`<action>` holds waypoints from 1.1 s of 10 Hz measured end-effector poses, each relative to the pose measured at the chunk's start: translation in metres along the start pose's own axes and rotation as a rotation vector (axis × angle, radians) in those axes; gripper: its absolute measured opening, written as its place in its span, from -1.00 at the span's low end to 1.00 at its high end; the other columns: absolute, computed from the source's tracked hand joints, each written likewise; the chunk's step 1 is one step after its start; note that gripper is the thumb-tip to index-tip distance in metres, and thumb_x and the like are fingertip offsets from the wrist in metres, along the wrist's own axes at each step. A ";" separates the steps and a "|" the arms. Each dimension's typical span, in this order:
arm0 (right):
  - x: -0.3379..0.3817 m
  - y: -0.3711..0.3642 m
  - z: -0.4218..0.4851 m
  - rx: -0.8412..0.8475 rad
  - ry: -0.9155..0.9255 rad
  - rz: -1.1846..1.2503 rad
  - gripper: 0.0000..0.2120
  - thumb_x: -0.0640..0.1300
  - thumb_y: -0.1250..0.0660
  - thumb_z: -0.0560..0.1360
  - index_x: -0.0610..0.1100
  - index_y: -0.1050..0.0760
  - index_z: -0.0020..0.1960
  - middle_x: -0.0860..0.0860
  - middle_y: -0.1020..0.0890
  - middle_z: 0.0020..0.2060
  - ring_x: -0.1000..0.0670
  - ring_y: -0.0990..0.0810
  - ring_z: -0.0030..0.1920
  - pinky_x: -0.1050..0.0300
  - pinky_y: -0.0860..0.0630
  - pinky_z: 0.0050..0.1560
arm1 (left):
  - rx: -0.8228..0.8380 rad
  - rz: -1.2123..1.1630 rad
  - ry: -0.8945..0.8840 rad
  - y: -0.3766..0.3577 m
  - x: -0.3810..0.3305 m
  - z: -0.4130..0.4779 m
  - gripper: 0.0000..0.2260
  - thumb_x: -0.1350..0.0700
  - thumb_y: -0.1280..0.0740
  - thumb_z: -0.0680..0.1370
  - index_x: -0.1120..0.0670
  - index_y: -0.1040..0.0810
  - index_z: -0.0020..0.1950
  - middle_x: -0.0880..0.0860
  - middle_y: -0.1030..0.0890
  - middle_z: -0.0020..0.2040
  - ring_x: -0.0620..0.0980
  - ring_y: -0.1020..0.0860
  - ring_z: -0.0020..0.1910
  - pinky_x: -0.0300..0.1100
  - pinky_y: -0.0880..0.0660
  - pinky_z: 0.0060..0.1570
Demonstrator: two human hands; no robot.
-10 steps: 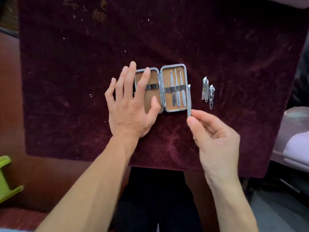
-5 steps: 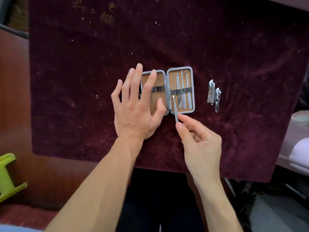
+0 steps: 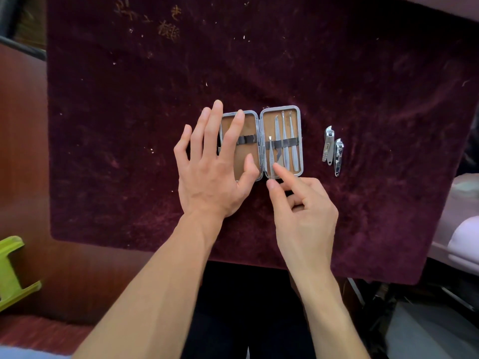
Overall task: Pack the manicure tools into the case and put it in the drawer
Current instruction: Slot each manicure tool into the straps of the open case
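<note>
The manicure case (image 3: 281, 110) lies open on the cloth, tan inside with a metal rim and black elastic straps. Three slim steel tools (image 3: 284, 136) sit under the right half's strap. A fourth, a slim steel tool (image 3: 270, 158), lies at that half's left side with its tip at the strap. My right hand (image 3: 303, 213) pinches its lower end between thumb and index finger. My left hand (image 3: 212, 164) lies flat with spread fingers on the case's left half. Two nail clippers (image 3: 333, 150) lie side by side on the cloth right of the case.
A dark maroon velvet cloth (image 3: 363, 73) covers the table, on a reddish wooden top (image 3: 23, 151). A lime-green plastic object (image 3: 13, 270) sits at the lower left. Pale fabric (image 3: 464, 229) shows at the right edge. No drawer is in view.
My right hand carried the slim tool from right of the case to its right half and pushed it up to the strap. My left hand stayed on the left half.
</note>
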State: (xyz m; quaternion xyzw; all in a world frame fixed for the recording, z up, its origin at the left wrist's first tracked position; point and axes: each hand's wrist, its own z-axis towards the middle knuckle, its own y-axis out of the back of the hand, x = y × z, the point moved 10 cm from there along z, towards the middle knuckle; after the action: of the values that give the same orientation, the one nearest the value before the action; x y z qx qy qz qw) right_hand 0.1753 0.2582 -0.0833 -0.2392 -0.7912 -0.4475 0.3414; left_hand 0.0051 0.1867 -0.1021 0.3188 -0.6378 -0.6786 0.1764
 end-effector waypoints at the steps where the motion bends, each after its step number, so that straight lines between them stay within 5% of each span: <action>1: 0.006 0.000 0.000 0.063 0.094 -0.094 -0.62 -0.17 -0.52 0.58 0.03 -0.67 0.38 0.04 -0.60 -0.16 -0.04 -0.51 -0.30 0.37 -0.53 -0.14 | -0.004 -0.002 -0.003 0.000 -0.001 0.000 -0.42 -0.15 -0.21 0.59 -0.07 -0.28 0.61 0.07 -0.25 0.65 0.06 -0.22 0.64 0.09 -0.14 0.58; 4: 0.020 -0.002 0.009 0.062 0.215 -0.188 -0.61 -0.22 -0.49 0.61 -0.04 -0.63 0.42 0.26 -0.32 -0.28 0.26 -0.43 -0.29 0.52 -0.41 -0.12 | -0.020 0.005 -0.009 0.001 -0.001 0.000 -0.42 -0.16 -0.21 0.59 -0.07 -0.28 0.61 0.08 -0.26 0.64 0.07 -0.25 0.63 0.10 -0.16 0.57; 8: 0.024 -0.006 0.011 0.117 0.256 -0.362 -0.60 -0.07 -0.36 0.67 0.10 -0.54 0.50 0.03 -0.41 -0.25 0.02 -0.41 -0.35 0.14 -0.45 -0.40 | -0.018 0.003 -0.012 0.001 0.000 -0.001 -0.42 -0.16 -0.21 0.59 -0.07 -0.27 0.61 0.08 -0.26 0.65 0.07 -0.24 0.63 0.11 -0.16 0.57; 10: 0.032 -0.010 0.009 0.128 0.294 -0.477 -0.57 -0.07 -0.34 0.69 0.11 -0.50 0.54 0.08 -0.37 -0.28 0.01 -0.39 -0.45 0.25 -0.26 -0.51 | -0.021 0.000 -0.009 0.001 0.000 0.000 -0.42 -0.16 -0.21 0.59 -0.06 -0.30 0.60 0.08 -0.26 0.64 0.07 -0.25 0.62 0.10 -0.17 0.57; 11: 0.034 -0.010 0.008 0.127 0.300 -0.513 -0.56 -0.10 -0.37 0.69 0.10 -0.50 0.55 0.06 -0.38 -0.30 -0.06 -0.43 -0.48 0.16 -0.31 -0.52 | -0.025 -0.001 -0.010 0.001 0.000 0.000 -0.43 -0.16 -0.21 0.59 -0.06 -0.30 0.60 0.08 -0.26 0.64 0.07 -0.25 0.62 0.10 -0.16 0.57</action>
State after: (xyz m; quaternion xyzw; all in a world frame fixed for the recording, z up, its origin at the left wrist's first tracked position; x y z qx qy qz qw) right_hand 0.1437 0.2625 -0.0665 0.0590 -0.7929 -0.4991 0.3445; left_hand 0.0053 0.1867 -0.1009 0.3138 -0.6300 -0.6880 0.1768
